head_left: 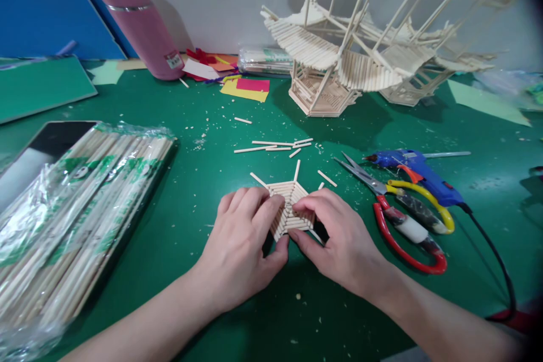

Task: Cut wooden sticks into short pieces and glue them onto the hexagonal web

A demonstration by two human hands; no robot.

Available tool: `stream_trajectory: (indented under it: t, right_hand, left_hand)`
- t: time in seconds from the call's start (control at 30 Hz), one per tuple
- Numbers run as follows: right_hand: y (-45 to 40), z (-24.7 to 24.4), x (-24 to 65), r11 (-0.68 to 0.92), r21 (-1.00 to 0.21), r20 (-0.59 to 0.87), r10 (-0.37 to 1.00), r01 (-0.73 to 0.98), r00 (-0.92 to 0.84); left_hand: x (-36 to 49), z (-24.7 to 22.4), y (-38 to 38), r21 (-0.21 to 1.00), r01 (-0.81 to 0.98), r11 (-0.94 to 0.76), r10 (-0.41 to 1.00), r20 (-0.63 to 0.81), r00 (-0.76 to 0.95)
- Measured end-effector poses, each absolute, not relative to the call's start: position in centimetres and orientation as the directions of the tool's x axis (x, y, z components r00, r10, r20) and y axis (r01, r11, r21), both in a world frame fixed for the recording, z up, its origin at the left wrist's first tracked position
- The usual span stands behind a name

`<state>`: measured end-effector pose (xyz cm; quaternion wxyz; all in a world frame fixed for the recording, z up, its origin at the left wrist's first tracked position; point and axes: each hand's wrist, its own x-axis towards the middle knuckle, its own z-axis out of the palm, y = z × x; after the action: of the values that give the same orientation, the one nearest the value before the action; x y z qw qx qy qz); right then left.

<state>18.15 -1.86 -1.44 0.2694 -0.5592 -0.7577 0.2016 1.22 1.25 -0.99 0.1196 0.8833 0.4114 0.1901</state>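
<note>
Between my hands lies a small web-like hexagonal panel [285,188] built of thin wooden sticks, with stick ends jutting out past its rim. My left hand [246,232] grips its left side, fingers on top and thumb at the near edge. My right hand [335,226] pinches its right side, the index fingertip close to the panel's middle and the thumb at the near edge. Fingers cover parts of both sides. Just beyond the panel are several loose cut sticks [271,142] on the green table [203,175].
Scissors [407,209] with red and yellow handles lie to the right, beside a blue glue gun [424,172] with a cord. Packs of wooden sticks [93,209] fill the left. Behind stand a pink bottle [139,22] and a stick-built pavilion model [326,68]; colored paper [246,89] lies between.
</note>
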Motion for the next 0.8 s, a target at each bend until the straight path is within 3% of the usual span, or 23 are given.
stream_trajectory:
  t: [0.8]
  right_hand:
    - [-2.2,-0.8,19.6,0.260,-0.637,0.089,0.960,0.726,-0.265]
  left_hand:
    - [1.3,-1.2,1.4,0.373,0.669,-0.643,0.764,0.249,0.595]
